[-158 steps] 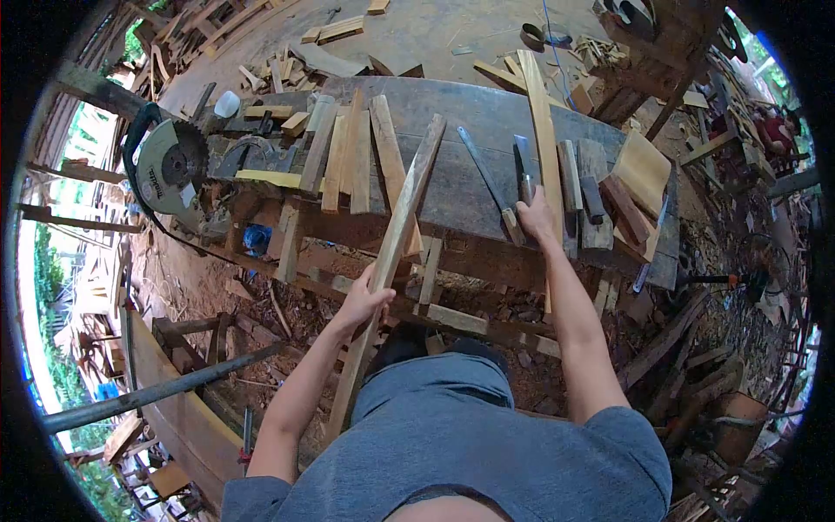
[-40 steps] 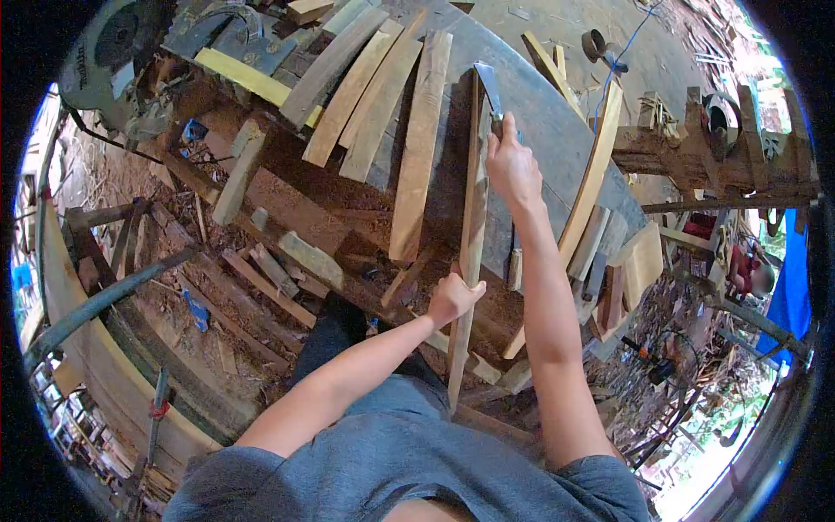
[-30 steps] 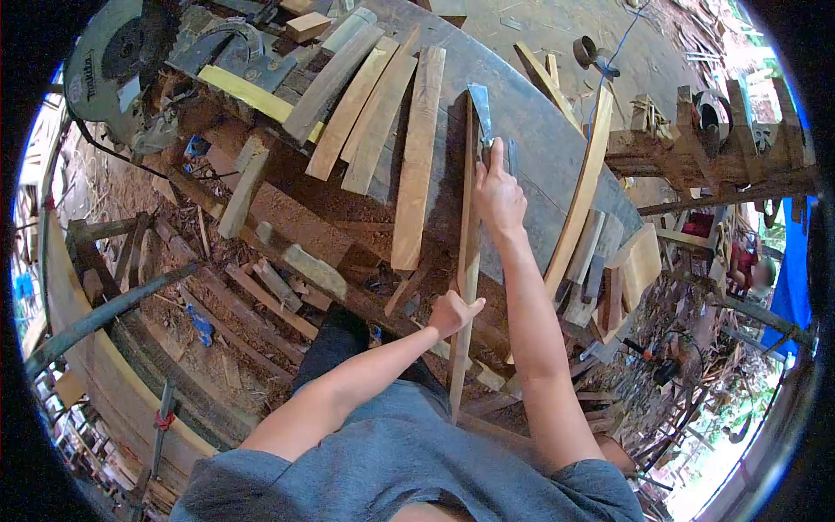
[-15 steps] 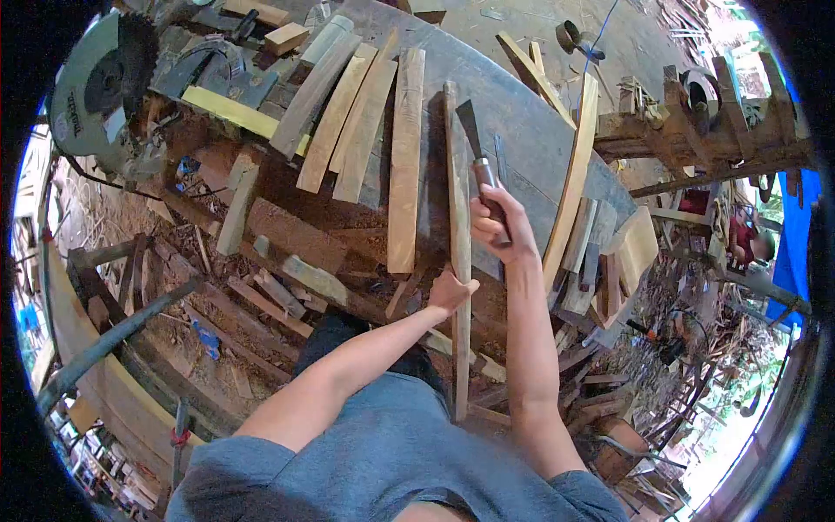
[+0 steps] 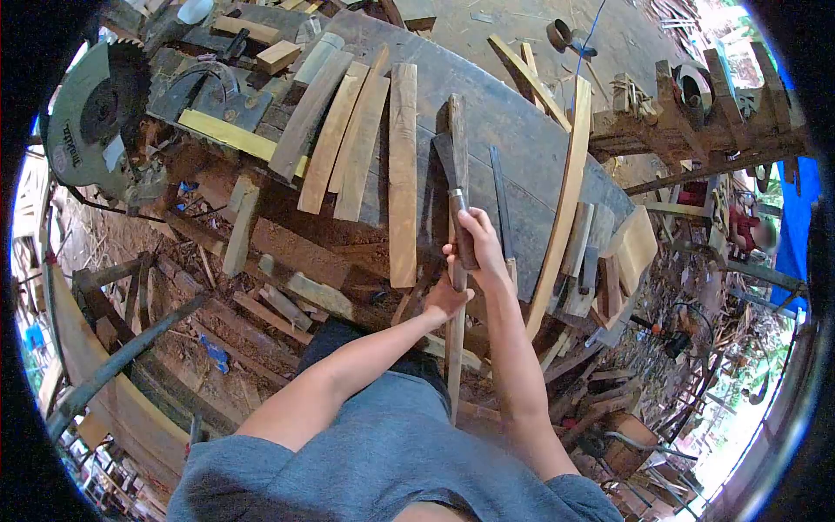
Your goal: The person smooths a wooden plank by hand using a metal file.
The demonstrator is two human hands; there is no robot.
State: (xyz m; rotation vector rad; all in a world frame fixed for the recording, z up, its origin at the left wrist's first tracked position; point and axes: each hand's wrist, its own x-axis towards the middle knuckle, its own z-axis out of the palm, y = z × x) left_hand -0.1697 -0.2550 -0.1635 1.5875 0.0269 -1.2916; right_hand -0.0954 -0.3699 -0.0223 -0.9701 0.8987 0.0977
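Note:
My left hand (image 5: 448, 298) is wrapped round a long narrow wooden strip (image 5: 455, 348), which runs from near my body up onto the dark worktable (image 5: 531, 165). In my right hand (image 5: 480, 246) is the brown handle of a wide-bladed chisel (image 5: 444, 162). Its dark blade points away from me and lies over the upper part of the strip. Just right of the strip, a thin dark tool (image 5: 499, 187) rests on the table. A straight wooden piece (image 5: 403, 174) lies to the left.
Several wooden pieces (image 5: 336, 139) lie side by side at the left. A circular saw (image 5: 91, 126) is at the far left. One long curved strip (image 5: 564, 217) and short blocks (image 5: 636, 244) are on the right. Farther right, a person (image 5: 746, 233) is partly visible.
The chisel has moved left and toward me, from beside the strip to over it, with my right hand round its handle. My left hand still holds the strip.

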